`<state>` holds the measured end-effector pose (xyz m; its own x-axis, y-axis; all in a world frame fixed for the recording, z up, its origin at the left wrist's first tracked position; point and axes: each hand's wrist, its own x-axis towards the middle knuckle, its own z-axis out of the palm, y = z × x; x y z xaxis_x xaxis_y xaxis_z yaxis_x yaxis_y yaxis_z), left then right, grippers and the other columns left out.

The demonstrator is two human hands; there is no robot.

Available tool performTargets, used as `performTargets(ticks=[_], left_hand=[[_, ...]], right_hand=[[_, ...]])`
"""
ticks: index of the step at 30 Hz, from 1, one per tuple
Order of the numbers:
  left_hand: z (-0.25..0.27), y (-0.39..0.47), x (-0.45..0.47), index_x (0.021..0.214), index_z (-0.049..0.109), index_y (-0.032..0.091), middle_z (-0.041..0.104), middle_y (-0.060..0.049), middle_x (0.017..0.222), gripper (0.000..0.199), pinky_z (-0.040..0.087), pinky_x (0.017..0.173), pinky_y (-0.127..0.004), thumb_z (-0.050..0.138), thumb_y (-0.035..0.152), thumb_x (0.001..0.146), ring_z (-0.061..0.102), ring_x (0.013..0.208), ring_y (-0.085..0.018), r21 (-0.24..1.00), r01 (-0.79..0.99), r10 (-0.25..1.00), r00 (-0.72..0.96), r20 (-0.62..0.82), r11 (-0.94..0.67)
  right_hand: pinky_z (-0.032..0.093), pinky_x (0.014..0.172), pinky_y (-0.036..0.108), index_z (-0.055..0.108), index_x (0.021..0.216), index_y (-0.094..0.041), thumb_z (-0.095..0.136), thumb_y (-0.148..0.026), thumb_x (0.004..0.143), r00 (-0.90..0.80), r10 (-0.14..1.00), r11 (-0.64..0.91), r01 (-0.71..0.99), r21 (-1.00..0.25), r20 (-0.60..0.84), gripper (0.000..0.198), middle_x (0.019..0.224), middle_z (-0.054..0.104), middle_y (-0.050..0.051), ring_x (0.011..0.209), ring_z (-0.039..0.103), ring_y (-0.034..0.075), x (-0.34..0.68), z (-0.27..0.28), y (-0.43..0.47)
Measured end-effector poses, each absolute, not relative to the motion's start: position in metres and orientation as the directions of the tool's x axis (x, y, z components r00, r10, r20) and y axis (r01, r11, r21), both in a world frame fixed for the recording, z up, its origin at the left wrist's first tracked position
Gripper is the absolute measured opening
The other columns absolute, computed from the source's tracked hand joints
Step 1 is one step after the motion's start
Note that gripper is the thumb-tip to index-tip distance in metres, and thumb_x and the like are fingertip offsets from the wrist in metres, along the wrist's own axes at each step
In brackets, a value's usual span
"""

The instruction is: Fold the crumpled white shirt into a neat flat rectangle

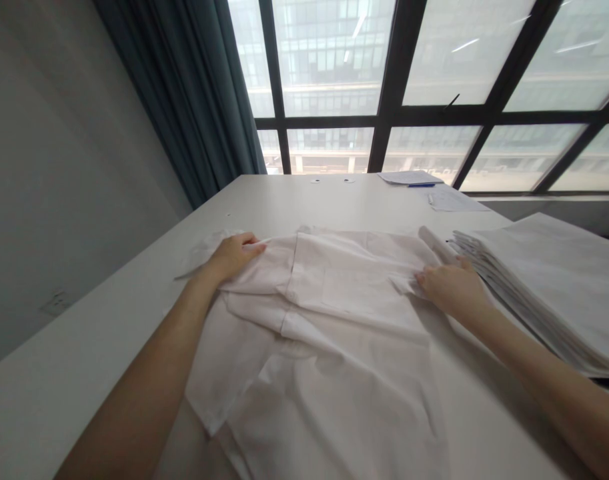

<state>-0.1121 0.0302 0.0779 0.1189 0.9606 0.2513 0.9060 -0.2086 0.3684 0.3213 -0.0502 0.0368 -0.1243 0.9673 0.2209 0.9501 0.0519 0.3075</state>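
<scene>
A white, faintly pinkish shirt (334, 293) lies spread and wrinkled on the white table (334, 200). Its front placket and what looks like a chest pocket are visible, and the lower part runs down out of view. My left hand (239, 257) grips the cloth at the far left side, thumb and fingers closed on it. On the far right side, my right hand (449, 287) is closed on a bunched fold of the same shirt. A loose piece of the white cloth lies just past my left hand. Fingertips of both hands are partly hidden in the fabric.
To the right stands a thick stack of folded white cloth (559, 287), close to my right forearm. Sheets of paper (411, 177) with a blue pen (421, 185) lie at the table's far right. Beyond are a large window and a blue curtain (199, 93); a wall is on the left.
</scene>
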Motion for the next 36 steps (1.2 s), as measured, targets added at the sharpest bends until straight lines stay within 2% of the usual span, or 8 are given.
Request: performTargets(ticks=[6, 11, 14, 19, 23, 25, 28, 36], left_hand=[[0.075, 0.018, -0.082, 0.063, 0.060, 0.021, 0.066, 0.001, 0.126, 0.016, 0.048, 0.085, -0.025, 0.050, 0.027, 0.074, 0.065, 0.101, -0.021, 0.396, 0.777, 0.870, 0.465, 0.165, -0.490], [0.072, 0.002, -0.047, 0.053, 0.051, 0.022, 0.063, 0.002, 0.130, 0.021, 0.046, 0.092, -0.023, 0.047, 0.015, 0.073, 0.061, 0.117, -0.018, 0.296, 0.647, 0.700, 0.702, 0.128, -0.703], [0.063, -0.002, -0.034, 0.057, 0.057, 0.021, 0.065, -0.001, 0.127, 0.026, 0.042, 0.100, -0.024, 0.046, 0.018, 0.080, 0.055, 0.126, -0.018, 0.338, 0.577, 0.643, 0.756, 0.124, -0.744], [0.052, 0.000, -0.026, 0.092, 0.070, 0.018, 0.075, -0.004, 0.099, 0.031, 0.046, 0.094, -0.028, 0.042, 0.031, 0.092, 0.066, 0.104, -0.020, 0.505, 0.586, 0.733, 0.663, 0.151, -0.634], [0.047, 0.007, -0.028, 0.092, 0.064, 0.018, 0.070, -0.004, 0.091, 0.022, 0.049, 0.086, -0.030, 0.047, 0.030, 0.090, 0.065, 0.089, -0.020, 0.562, 0.582, 0.788, 0.569, 0.236, -0.588], [0.041, 0.012, -0.032, 0.099, 0.060, 0.018, 0.066, -0.006, 0.102, 0.018, 0.047, 0.093, -0.034, 0.055, 0.023, 0.083, 0.062, 0.098, -0.021, 0.525, 0.603, 0.796, 0.515, 0.319, -0.601], [0.030, 0.020, -0.038, 0.110, 0.055, 0.017, 0.060, -0.010, 0.114, 0.036, 0.044, 0.100, -0.041, 0.065, 0.022, 0.076, 0.057, 0.110, -0.025, 0.422, 0.718, 0.832, 0.449, 0.326, -0.553], [0.020, 0.030, -0.060, 0.127, 0.049, 0.018, 0.051, -0.016, 0.135, 0.055, 0.032, 0.106, -0.054, 0.061, 0.051, 0.085, 0.043, 0.131, -0.033, 0.211, 0.944, 0.946, 0.197, 0.258, -0.254]], right_hand=[[0.029, 0.100, 0.057, 0.070, 0.087, -0.022, 0.048, -0.030, 0.091, -0.216, 0.949, 0.156, 0.954, 0.255, 0.230, 0.024, 0.073, 0.073, 0.011, 0.077, 0.069, 0.030, 0.304, 0.052, -0.056], [0.030, 0.104, 0.051, 0.066, 0.110, -0.025, 0.044, -0.022, 0.094, -0.469, 0.853, 0.493, 0.868, -0.060, 0.227, 0.028, 0.108, 0.073, 0.008, 0.107, 0.063, 0.026, 0.270, 0.054, -0.043], [0.036, 0.103, 0.045, 0.064, 0.117, -0.023, 0.045, -0.020, 0.094, -0.495, 0.836, 0.530, 0.840, -0.118, 0.237, 0.030, 0.121, 0.068, 0.009, 0.113, 0.060, 0.024, 0.254, 0.046, -0.020], [0.041, 0.102, 0.037, 0.055, 0.132, -0.017, 0.040, -0.019, 0.096, -0.462, 0.853, 0.506, 0.847, -0.164, 0.243, 0.039, 0.138, 0.057, 0.011, 0.128, 0.051, 0.022, 0.238, 0.020, 0.015], [0.035, 0.109, 0.045, 0.049, 0.139, -0.016, 0.038, -0.027, 0.098, -0.416, 0.883, 0.455, 0.872, -0.178, 0.219, 0.044, 0.145, 0.050, 0.011, 0.136, 0.041, 0.027, 0.235, 0.003, 0.019], [0.033, 0.111, 0.045, 0.048, 0.141, -0.017, 0.037, -0.030, 0.099, -0.404, 0.892, 0.439, 0.880, -0.180, 0.202, 0.045, 0.148, 0.047, 0.010, 0.138, 0.038, 0.028, 0.237, -0.001, 0.017], [0.031, 0.112, 0.045, 0.046, 0.142, -0.019, 0.036, -0.032, 0.100, -0.385, 0.906, 0.413, 0.893, -0.176, 0.176, 0.046, 0.150, 0.045, 0.008, 0.139, 0.036, 0.028, 0.239, -0.001, 0.014], [0.028, 0.109, 0.059, 0.044, 0.143, -0.026, 0.034, -0.040, 0.100, -0.321, 0.939, 0.337, 0.931, -0.142, 0.124, 0.047, 0.153, 0.040, 0.007, 0.140, 0.035, 0.030, 0.246, 0.002, 0.012]])
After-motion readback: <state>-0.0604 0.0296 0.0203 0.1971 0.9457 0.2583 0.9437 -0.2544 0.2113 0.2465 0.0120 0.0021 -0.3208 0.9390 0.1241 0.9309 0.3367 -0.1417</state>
